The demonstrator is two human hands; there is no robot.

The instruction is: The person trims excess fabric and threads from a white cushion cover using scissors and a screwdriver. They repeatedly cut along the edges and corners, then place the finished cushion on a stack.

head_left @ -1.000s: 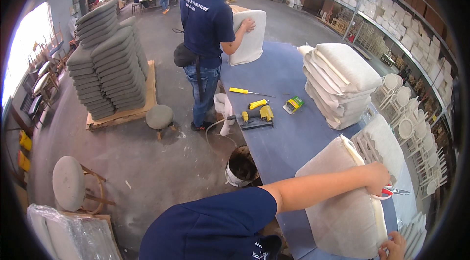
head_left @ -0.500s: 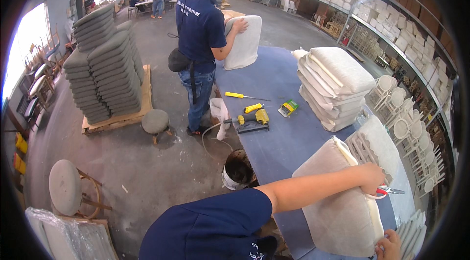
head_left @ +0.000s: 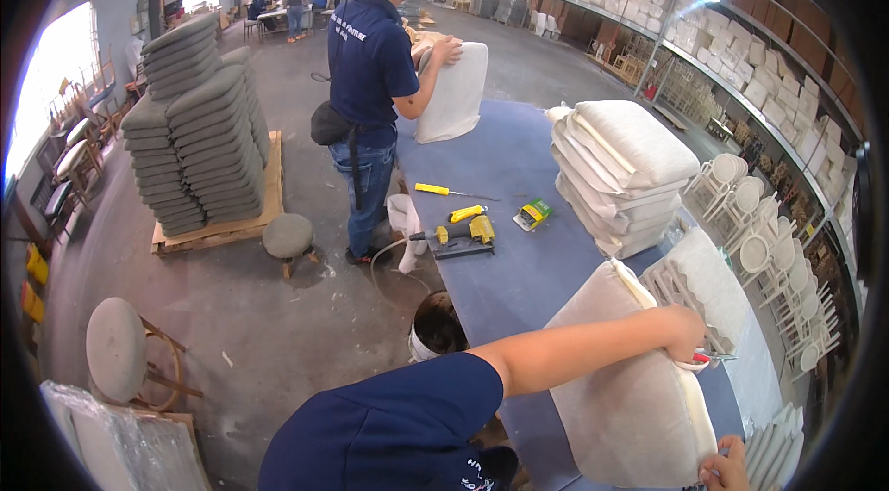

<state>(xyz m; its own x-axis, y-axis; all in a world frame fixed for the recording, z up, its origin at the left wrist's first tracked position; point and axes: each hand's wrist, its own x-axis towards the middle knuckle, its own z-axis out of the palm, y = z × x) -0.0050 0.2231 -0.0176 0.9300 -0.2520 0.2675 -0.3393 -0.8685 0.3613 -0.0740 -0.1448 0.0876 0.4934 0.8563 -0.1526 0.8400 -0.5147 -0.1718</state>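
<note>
My left hand [head_left: 682,332] is closed round red-handled scissors [head_left: 701,359] at the far long edge of a light grey upholstered seat cushion [head_left: 616,398]. The scissor blades point right, away from the cushion. The cushion stands tilted on the blue-grey table, with a cream foam or fabric strip showing along its edge. At the cushion's lower right corner, my right hand [head_left: 726,466] pinches the edge; part of this hand is cut off by the frame. Just behind the cushion lean several more pale covered pads [head_left: 708,287].
A pile of pale cushions [head_left: 630,153] stands farther along the table [head_left: 519,273]. Nearby lie a yellow staple gun [head_left: 470,237], a yellow-handled screwdriver [head_left: 444,190], a yellow cutter [head_left: 468,212] and a green-yellow box [head_left: 532,214]. A co-worker [head_left: 372,74] holds another cushion. A bucket [head_left: 433,329] stands beside the table.
My left hand and the scissors have shifted slightly left along the cushion's edge, and the blades look closer together. My right hand stays at the corner. The whole view has shifted a little.
</note>
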